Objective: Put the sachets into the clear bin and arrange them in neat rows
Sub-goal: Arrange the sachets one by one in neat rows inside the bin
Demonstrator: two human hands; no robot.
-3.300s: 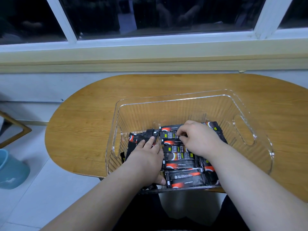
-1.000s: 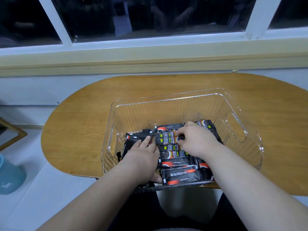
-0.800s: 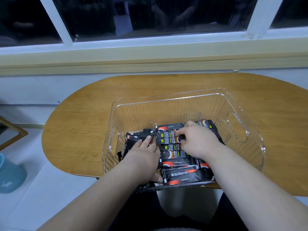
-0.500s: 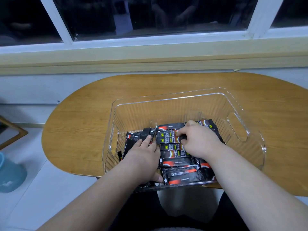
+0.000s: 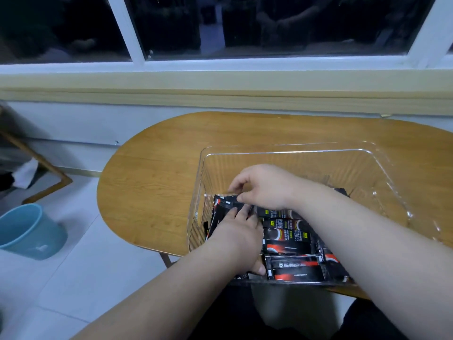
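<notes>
Since earlier, our right hand (image 5: 267,186) crossed leftward | grip pinched a sachet (image 5: 226,201) by left hand (image 5: 236,238), flat on sachets | clear bin (image 5: 382,168) rows unfinished.

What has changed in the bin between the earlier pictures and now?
The right hand left the middle row and crossed to the left side, where its fingertips now pinch the far end of the left sachets. The camera also turned left, so the clear bin appears further right. The left hand still presses flat on the left sachets, and the middle row stays stacked as before.
</notes>
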